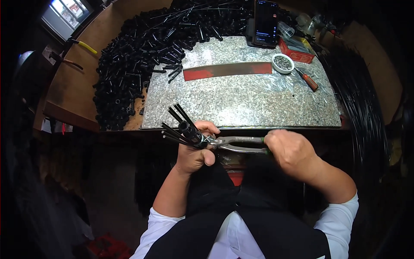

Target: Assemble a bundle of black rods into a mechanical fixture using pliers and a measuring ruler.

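In front of my body, my left hand (194,157) is closed round a black tubular hub (194,134) from which several thin black rods (177,116) stick out up and to the left. My right hand (289,153) grips the handles of metal pliers (243,140) with green showing at the handle ends. The jaws of the pliers lie at the near side of the hub, where thin silvery wire (210,139) shows. My left fingers partly hide the spot where jaws and wire meet.
A speckled stone slab (241,103) fronts a large heap of black tubular parts (133,64). On it are a red-and-brown strip (228,71), a white bowl of small metal bits (283,64), a screwdriver (309,82), a red box (297,49) and a phone (264,23). Long black rods (360,103) hang at the right.
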`<move>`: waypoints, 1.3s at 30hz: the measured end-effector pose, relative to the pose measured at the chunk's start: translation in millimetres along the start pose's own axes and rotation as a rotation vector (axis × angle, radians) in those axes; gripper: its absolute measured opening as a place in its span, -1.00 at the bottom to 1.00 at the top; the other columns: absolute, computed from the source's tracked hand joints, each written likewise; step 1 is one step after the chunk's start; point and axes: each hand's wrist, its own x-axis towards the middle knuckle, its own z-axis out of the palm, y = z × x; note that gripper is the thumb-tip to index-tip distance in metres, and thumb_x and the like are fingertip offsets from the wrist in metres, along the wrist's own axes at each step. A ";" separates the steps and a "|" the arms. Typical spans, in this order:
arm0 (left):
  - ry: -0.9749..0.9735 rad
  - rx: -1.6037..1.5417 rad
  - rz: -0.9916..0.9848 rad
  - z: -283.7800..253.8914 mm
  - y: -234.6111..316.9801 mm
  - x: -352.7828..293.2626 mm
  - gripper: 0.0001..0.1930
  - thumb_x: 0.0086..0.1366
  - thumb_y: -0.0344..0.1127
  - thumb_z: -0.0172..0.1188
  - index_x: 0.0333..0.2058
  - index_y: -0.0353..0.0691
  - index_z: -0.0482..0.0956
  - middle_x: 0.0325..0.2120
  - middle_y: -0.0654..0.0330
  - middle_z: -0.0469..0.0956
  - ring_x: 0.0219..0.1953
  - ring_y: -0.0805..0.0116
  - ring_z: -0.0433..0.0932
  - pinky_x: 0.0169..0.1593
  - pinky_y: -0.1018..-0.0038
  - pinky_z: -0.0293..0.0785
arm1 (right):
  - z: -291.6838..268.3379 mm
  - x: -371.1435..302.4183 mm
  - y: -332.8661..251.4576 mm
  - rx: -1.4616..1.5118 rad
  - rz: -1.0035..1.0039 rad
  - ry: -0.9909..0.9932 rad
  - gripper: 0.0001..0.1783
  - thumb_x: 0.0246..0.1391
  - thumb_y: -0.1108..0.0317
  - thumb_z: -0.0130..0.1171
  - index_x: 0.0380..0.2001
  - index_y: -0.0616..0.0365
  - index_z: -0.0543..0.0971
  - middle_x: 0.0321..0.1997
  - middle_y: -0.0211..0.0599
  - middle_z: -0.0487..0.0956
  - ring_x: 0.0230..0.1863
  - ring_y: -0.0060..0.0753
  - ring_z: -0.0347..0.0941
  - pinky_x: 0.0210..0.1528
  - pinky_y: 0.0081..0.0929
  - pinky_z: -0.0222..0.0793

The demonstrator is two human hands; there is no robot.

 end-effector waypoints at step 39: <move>-0.137 0.046 0.007 -3.2 6.7 17.9 -0.43 -0.33 -0.07 0.57 -0.34 -0.27 0.57 -0.39 0.31 0.51 -0.34 0.54 0.45 -0.27 0.60 0.36 | 18.2 -8.6 7.5 1.548 0.716 -0.700 -0.80 0.25 0.32 -0.14 -0.32 0.24 0.39 -0.53 -0.17 0.53 -0.59 -0.39 0.51 -0.51 -0.51 0.43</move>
